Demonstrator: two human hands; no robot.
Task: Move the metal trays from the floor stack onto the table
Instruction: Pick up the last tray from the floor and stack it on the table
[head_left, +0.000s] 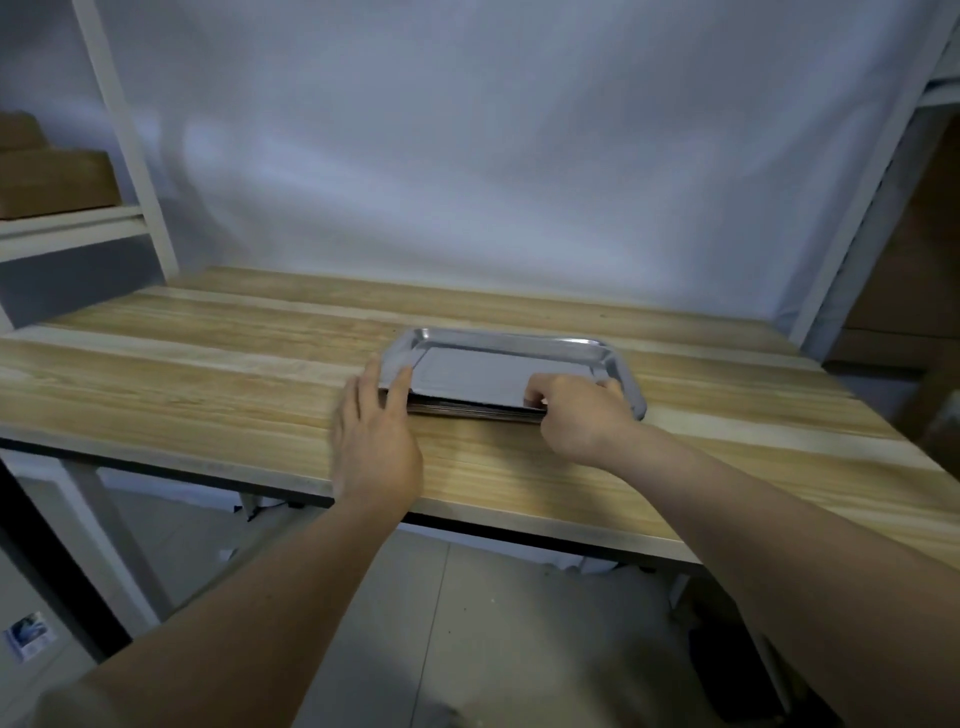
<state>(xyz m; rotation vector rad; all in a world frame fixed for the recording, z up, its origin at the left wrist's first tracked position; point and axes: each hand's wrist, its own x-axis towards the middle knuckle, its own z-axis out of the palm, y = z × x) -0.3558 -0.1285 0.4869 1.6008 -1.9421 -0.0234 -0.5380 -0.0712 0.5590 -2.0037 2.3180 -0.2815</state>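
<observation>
A stack of shiny metal trays (498, 358) lies flat on the wooden table (208, 364), a little right of its middle. My left hand (376, 431) rests with fingers spread against the stack's near left corner, fingertips touching the rim. My right hand (576, 415) is curled over the near right edge, thumb on top and fingers hooked under the rim. The floor stack is out of view.
A white shelf frame (130, 156) with cardboard boxes (57, 182) stands at the left. More boxes (914, 291) sit behind a white post at the right. A white cloth backdrop hangs behind the table. Tiled floor (467, 623) shows below the table's front edge.
</observation>
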